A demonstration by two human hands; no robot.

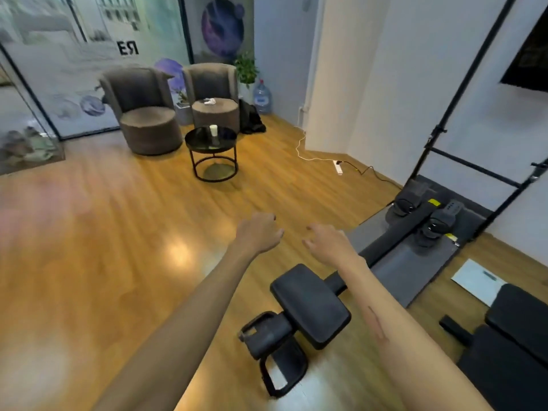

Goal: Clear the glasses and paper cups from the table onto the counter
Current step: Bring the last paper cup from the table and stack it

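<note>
The wooden plank floor (pixel 124 232) fills most of the view, and across it, well apart from the person, stand two grey round-backed armchairs (pixel 142 111) against a frosted glass wall. Just in front of the right-hand chair is the small round black bench with a dark glass top and metal ring legs (pixel 197 140), and on that top, near its far middle, stands a single white upright cup-like thing (pixel 213 131), too small to tell whether it is paper or glass; its long axis is vertical. No counter shows in the view. Close below lies a black rowing machine with a padded seat (pixel 311 304), which the right forearm crosses. Both arms reach forward, empty. The left hand (pixel 258 232) is loosely curled and holds nothing; the right hand (pixel 324 243) has relaxed, slightly spread fingers and holds nothing. The cup lies ahead and to the left of both hands, so the left hand is a little nearer. Judging from this, the coming move is a walk forward and leftward over the floor before any reach.
</note>
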